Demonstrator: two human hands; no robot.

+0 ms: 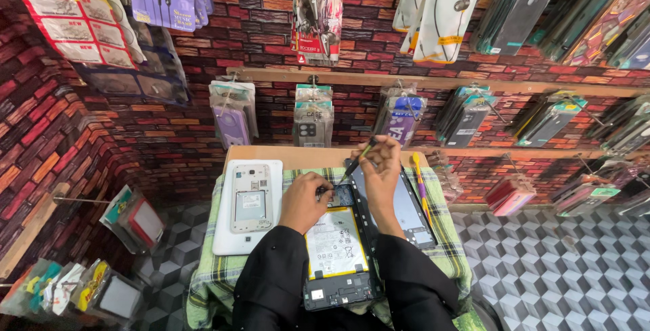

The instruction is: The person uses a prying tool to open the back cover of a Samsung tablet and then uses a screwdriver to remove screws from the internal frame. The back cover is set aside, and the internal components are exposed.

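An opened phone (336,250) lies face down on a green checked cloth (217,273), its back off and a pale battery with a yellow rim showing. My left hand (306,202) rests on the phone's upper left edge, fingers pressing beside the circuit board (342,197). My right hand (380,168) holds a thin dark screwdriver (357,160) tilted down, its tip at the board. Black sleeves cover both forearms.
A white tray (223,233) to the left holds a second opened white phone (251,197). A dark back panel (412,212) and a yellow-handled tool (421,185) lie to the right. Packaged cases and earphones hang on the brick-pattern wall behind. More packets hang at lower left.
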